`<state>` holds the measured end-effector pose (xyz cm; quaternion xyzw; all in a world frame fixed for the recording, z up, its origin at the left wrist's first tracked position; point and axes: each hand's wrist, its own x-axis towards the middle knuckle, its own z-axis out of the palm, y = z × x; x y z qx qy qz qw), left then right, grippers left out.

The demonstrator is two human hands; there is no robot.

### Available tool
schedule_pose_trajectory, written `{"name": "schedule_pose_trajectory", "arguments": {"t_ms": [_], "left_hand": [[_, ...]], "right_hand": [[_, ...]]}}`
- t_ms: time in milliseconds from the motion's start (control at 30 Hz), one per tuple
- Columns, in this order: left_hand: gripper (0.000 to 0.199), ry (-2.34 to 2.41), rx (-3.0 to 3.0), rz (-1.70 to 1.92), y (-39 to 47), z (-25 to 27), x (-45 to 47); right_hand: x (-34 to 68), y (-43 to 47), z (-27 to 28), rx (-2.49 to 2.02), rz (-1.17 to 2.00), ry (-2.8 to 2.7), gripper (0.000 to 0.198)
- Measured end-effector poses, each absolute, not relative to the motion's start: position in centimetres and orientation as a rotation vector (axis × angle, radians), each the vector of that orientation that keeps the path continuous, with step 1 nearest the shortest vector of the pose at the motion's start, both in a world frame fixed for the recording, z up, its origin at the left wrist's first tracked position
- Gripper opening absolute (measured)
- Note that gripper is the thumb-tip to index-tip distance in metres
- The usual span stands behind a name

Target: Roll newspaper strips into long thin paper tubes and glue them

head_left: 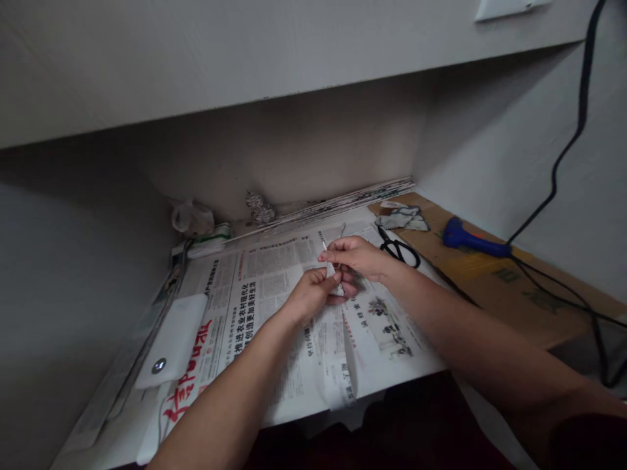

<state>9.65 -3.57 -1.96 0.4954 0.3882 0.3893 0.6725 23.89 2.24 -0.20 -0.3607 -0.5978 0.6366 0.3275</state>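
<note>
Over the newspaper [274, 287], my two hands meet close together. My left hand [316, 290] is closed, pinching a narrow white paper strip [331, 269] between thumb and fingers. A long strip of newspaper [337, 375] lies below that hand, reaching the front edge; whether it is the same piece I cannot tell. My right hand [357, 256] sits just above the left, its fingers pinched on the rolled upper end of the paper strip. A thin stick-like tip shows beyond those fingers. Black-handled scissors [399, 250] lie to the right of my right hand.
A blue glue gun [473, 240] with a black cord rests on cardboard [499, 294] at right. Crumpled paper [404, 219] lies nearby. Thin paper sticks [343, 201] line the back wall. At left are a white device [174, 339] and a plastic bag [192, 219]. An overhang [245, 59] spans above.
</note>
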Motion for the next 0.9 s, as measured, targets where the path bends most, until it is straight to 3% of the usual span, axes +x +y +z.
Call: {"name": "schedule_pose_trajectory", "arguments": {"t_ms": [733, 900], "left_hand": [[0.025, 0.955, 1.159, 0.78, -3.93, -1.59, 9.65], [0.036, 0.97, 1.18, 0.787, -4.2, -1.36, 9.74]], "right_hand": [[23.62, 2.19, -0.24, -0.979, 1.661, -1.476, 0.035], [23.65, 2.04, 0.16, -0.996, 1.634, -1.464, 0.037]]}}
